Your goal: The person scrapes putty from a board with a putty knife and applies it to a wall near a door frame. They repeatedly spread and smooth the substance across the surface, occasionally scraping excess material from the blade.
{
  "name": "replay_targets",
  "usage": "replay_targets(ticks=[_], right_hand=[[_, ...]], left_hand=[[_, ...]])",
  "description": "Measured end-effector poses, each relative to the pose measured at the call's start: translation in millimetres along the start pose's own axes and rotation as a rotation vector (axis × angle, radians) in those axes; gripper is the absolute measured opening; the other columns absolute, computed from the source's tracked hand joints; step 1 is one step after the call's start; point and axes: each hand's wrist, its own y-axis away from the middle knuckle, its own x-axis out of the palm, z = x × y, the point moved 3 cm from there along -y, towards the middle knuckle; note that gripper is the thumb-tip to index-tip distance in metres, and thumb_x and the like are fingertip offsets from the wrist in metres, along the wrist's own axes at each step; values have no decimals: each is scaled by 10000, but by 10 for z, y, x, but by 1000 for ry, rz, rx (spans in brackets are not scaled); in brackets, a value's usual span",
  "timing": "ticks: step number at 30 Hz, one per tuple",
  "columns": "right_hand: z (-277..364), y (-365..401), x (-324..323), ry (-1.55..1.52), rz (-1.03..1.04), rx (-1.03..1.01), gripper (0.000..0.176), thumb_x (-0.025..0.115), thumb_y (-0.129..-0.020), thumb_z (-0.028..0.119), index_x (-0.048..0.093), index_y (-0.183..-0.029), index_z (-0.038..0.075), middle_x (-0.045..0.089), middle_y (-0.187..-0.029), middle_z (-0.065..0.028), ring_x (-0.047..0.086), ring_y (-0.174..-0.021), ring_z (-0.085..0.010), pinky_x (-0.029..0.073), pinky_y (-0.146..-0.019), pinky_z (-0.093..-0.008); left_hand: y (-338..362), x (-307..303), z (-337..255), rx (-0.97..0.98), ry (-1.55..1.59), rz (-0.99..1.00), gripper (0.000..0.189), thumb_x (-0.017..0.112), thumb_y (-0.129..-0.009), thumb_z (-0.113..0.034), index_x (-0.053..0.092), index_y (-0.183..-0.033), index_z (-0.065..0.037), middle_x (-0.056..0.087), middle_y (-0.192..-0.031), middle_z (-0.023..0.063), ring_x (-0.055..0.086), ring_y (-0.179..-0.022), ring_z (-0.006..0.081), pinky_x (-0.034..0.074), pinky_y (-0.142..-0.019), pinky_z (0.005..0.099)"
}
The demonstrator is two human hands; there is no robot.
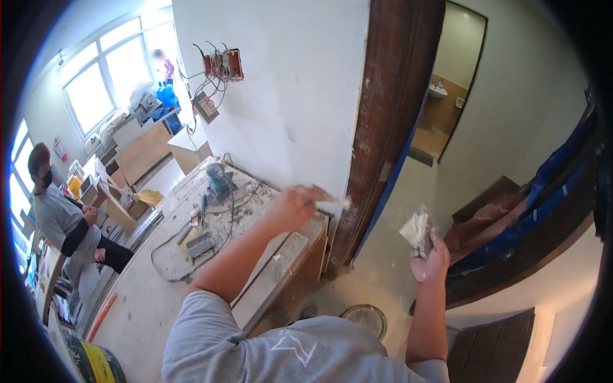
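Observation:
My left hand (295,208) is closed around a thin tool, apparently a putty knife (329,196), blurred by motion. Its far end is near the seam where the white wall (281,108) meets the dark wooden door frame (364,150), close to a whitish patch. On the other side, my right hand (432,258) grips a flat, scraper-like plate (408,231) carrying a lump of white putty (419,226). The plate's handle is hidden by my fingers.
A dusty worktable (159,300) on the left bears a blue-grey power tool (219,179), its cord and a dark rectangular block (200,246). Wires hang from an open wall box (223,64). A masked person (60,214) stands far left. A round lid-like object (364,319) is below.

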Motion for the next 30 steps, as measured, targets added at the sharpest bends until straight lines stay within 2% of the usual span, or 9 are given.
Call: replay_targets(ticks=[1,3,5,7,13,16,20,25,30], right_hand=[[26,-1,-31,25,-4,5,185,572,-954,229,623,-1097,122,680,-983,21,610,-783,-146,387,-583,-322],[-74,12,-44,55,-41,38,187,575,-953,242,627,-1096,133,683,-977,27,603,-785,-148,379,-592,-325],[-290,0,-58,59,-105,91,190,578,-953,255,630,-1094,139,685,-973,25,600,-786,-159,384,-605,-336],[-470,-12,-107,76,-77,139,185,581,-949,256,634,-1087,146,686,-981,20,603,-799,-173,391,-618,-352],[-770,-27,-102,120,-92,151,191,584,-943,253,639,-1066,118,686,-945,-7,613,-761,-186,397,-575,-341],[-771,-49,-91,63,-81,134,185,630,-917,238,631,-1065,126,685,-931,-6,614,-734,-174,395,-514,-302],[-819,-74,-139,41,-174,145,187,627,-918,244,632,-1064,127,686,-928,-4,625,-748,-174,397,-511,-303],[-897,-119,-262,53,-181,154,180,584,-946,243,640,-1068,123,697,-971,4,625,-784,-181,398,-595,-350],[-945,-133,-407,50,-155,149,176,596,-940,236,640,-1064,119,696,-985,-6,637,-830,-184,412,-605,-344]], left_hand=[[-140,-173,59,-114,2,-66,363,580,-833,6,699,-1164,-81,709,-1097,124,639,-1083,312,513,-946,394],[-464,-529,163,-77,-153,-204,307,560,-891,-38,679,-1175,-48,687,-1167,147,629,-1097,346,508,-947,418],[-779,-783,60,291,-359,-345,329,542,-879,-28,668,-1182,-42,676,-1171,155,622,-1084,360,501,-947,430],[-1060,-949,-118,459,-561,-473,370,553,-849,-9,662,-1198,-66,666,-1181,137,612,-1083,332,488,-932,436],[-1838,-1224,-592,712,-922,-707,424,603,-813,-16,652,-1222,-114,658,-1214,55,584,-1105,255,443,-920,424],[-2101,-1273,-682,818,-958,-751,447,613,-802,-16,643,-1236,-119,658,-1208,36,576,-1109,249,423,-939,439],[-2274,-1141,-633,822,-1004,-692,467,600,-809,-40,625,-1269,-120,629,-1253,42,558,-1129,243,401,-939,461],[-2154,-816,-253,780,-1017,-655,458,574,-827,-71,609,-1282,-98,596,-1287,64,546,-1122,241,382,-929,469],[-1869,-452,236,773,-959,-551,503,586,-782,-92,620,-1283,-76,576,-1272,72,529,-1133,240,379,-935,467]])
